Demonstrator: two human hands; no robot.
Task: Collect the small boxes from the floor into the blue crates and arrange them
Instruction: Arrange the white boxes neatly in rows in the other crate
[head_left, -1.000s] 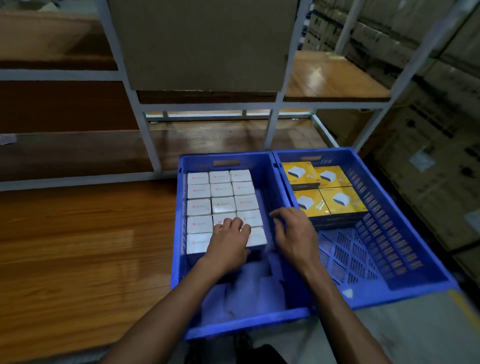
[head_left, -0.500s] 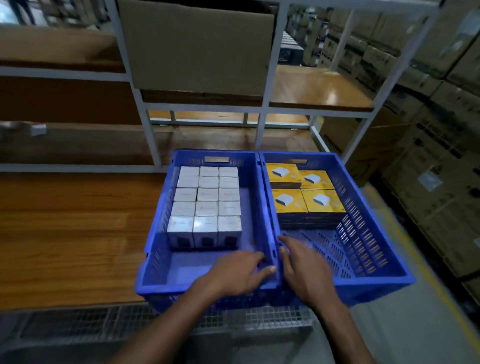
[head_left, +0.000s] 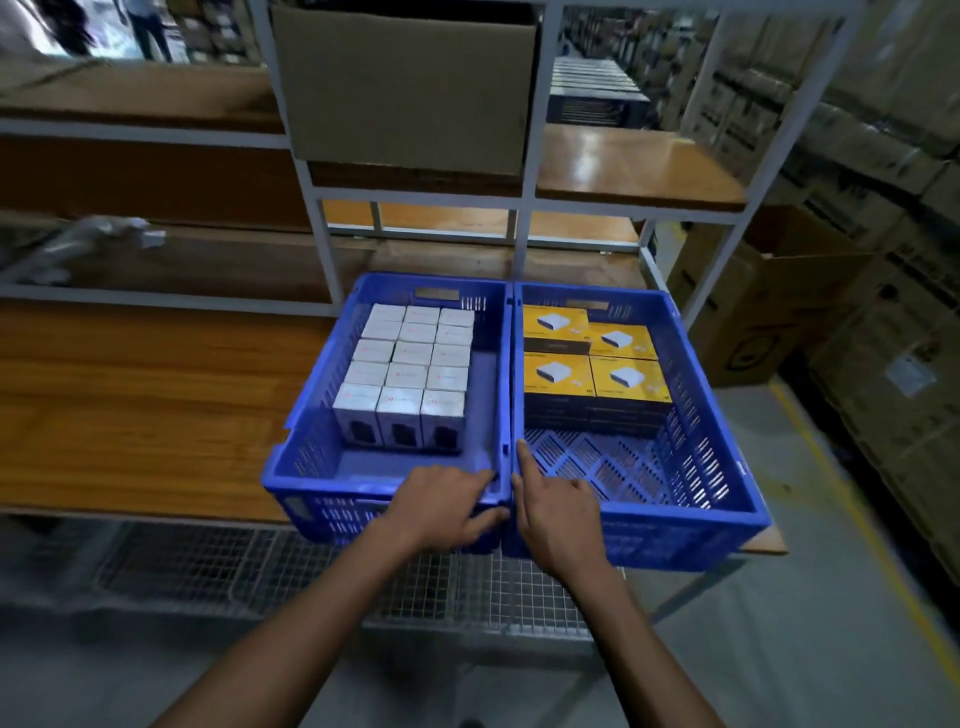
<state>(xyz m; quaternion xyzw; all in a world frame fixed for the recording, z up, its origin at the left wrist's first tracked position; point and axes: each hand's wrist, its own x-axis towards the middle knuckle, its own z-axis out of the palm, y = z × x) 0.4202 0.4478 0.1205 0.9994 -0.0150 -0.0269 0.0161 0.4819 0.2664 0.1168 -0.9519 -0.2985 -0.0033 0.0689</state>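
Both hands have drawn back off the white boxes to the crates' near rims. The left hand (head_left: 441, 506) rests on the near right corner of the left crate (head_left: 311, 467), fingers loosely spread, holding nothing; the right hand (head_left: 556, 512) lies beside it on the right crate (head_left: 727, 499), forefinger out. Beyond the left hand, white boxes (head_left: 410, 374) stand in tidy rows; beyond the right, yellow boxes (head_left: 592, 364) fill the far half. Free room remains near both hands. No floor boxes show.
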